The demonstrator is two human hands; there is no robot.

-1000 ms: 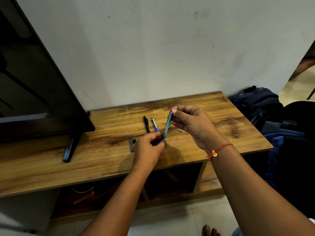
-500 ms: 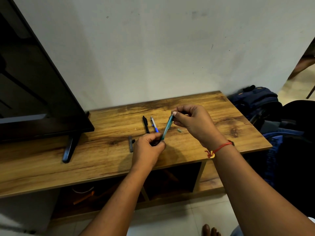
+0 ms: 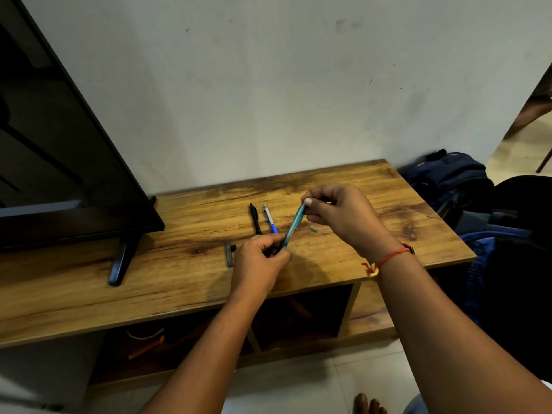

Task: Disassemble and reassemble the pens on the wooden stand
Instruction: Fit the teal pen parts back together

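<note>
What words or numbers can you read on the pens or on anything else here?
None can be read.
The teal pen, held by the left hand and right hand, shows no print.
Any marks on the black pen, the blue and white pen, the television or the backpack are too small or blurred to tell.

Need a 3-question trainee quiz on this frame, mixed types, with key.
1. What holds the teal pen? A) left hand only B) right hand only C) both hands
2. True or false: the black pen and the blue-and-white pen lie side by side on the wooden stand.
3. Fill in: the small green piece lies on the stand near the ___ hand.
Key: 1 C, the left hand and right hand each pinch an end. 2 true. 3 right.
</note>
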